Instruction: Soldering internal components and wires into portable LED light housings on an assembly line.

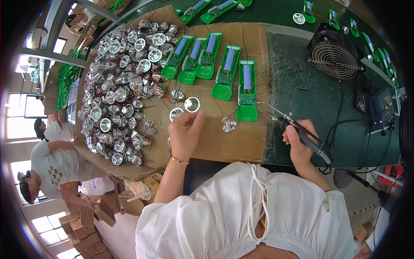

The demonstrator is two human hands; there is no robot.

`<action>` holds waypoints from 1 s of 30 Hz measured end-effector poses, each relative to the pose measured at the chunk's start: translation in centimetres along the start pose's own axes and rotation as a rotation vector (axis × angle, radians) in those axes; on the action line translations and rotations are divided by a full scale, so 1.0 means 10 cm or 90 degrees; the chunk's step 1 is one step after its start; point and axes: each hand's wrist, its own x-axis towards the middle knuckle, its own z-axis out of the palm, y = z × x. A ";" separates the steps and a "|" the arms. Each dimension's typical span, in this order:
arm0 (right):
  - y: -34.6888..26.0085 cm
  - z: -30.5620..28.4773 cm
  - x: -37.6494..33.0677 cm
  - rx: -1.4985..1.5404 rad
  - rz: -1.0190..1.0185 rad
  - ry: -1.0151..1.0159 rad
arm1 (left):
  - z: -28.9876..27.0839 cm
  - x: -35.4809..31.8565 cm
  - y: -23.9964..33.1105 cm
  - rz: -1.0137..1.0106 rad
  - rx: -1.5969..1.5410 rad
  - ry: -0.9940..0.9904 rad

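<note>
My right hand point(300, 146) grips a soldering iron point(308, 140) with a thin metal feed tube along it. Its tip meets the circuit board of a green plastic housing point(246, 113) that carries a blue cylindrical battery point(247, 77). A silver reflector cup point(229, 125) lies beside this housing, joined to it by thin wires. Over the cardboard, my left hand point(185, 131) has its fingers curled together; what they hold, if anything, is hidden. Just beyond those fingers lie a white-rimmed reflector cup point(176, 114) and another reflector point(192, 104).
A large heap of reflector cups point(120, 86) fills the left of the cardboard sheet point(215, 146). Several more green housings point(189, 62) stand along the back. To the right are a black fan point(334, 56) with a wire guard and a blue soldering station point(381, 110). Other people point(56, 159) sit at left.
</note>
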 end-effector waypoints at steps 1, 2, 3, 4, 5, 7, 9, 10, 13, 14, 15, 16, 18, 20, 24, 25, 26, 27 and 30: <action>0.01 0.01 -0.01 0.003 0.004 -0.003 | 0.06 -0.01 -0.09 -0.021 -0.103 -0.076; 0.02 0.03 -0.01 0.004 0.004 -0.002 | 0.12 -0.01 -0.11 -0.089 -0.165 -0.130; 0.02 0.05 0.00 0.003 0.005 -0.011 | 0.18 -0.02 -0.04 -0.159 -0.226 -0.180; 0.02 0.08 0.00 0.001 0.005 -0.021 | 0.22 0.03 0.01 -0.205 -0.268 -0.199; 0.00 0.09 -0.02 0.002 0.004 -0.023 | 0.24 0.09 0.01 -0.205 -0.269 -0.197; -0.02 0.08 -0.02 -0.020 -0.007 -0.036 | 0.33 0.24 0.00 -0.317 -0.471 -0.286; -0.03 0.05 -0.03 -0.020 -0.004 -0.030 | 0.35 0.30 0.02 -0.324 -0.508 -0.288; -0.03 0.04 -0.03 -0.017 0.002 -0.027 | 0.34 0.33 0.00 -0.321 -0.532 -0.292; -0.02 0.03 -0.03 -0.010 0.008 -0.016 | 0.36 0.26 0.01 -0.229 -0.533 -0.213; -0.02 0.03 -0.02 -0.011 0.008 -0.011 | 0.38 0.22 0.00 -0.165 -0.531 -0.170; -0.02 0.04 -0.02 -0.013 0.006 -0.020 | 0.42 0.11 0.17 -0.107 -0.543 -0.134; -0.02 0.05 -0.01 -0.016 0.004 -0.030 | 0.47 0.11 0.16 -0.039 -0.486 -0.140; 0.00 0.08 0.03 -0.044 -0.023 -0.032 | 0.52 0.11 0.18 0.029 -0.385 -0.143; 0.02 0.08 0.07 -0.070 -0.050 -0.039 | 0.59 0.11 0.25 0.023 -0.346 -0.136; 0.05 0.07 0.08 -0.083 -0.072 -0.034 | 0.62 0.10 0.32 0.026 -0.197 -0.151; 0.06 0.08 0.07 -0.084 -0.066 -0.037 | 0.63 0.09 0.32 0.070 -0.144 -0.142; 0.07 0.09 0.07 -0.083 -0.063 -0.036 | 0.68 0.11 0.25 0.148 -0.097 -0.099; 0.08 0.09 0.07 -0.092 -0.074 -0.036 | 0.70 0.11 0.27 0.148 -0.097 -0.101; 0.08 0.08 0.09 -0.110 -0.093 -0.036 | 0.73 0.11 0.34 0.170 -0.067 -0.071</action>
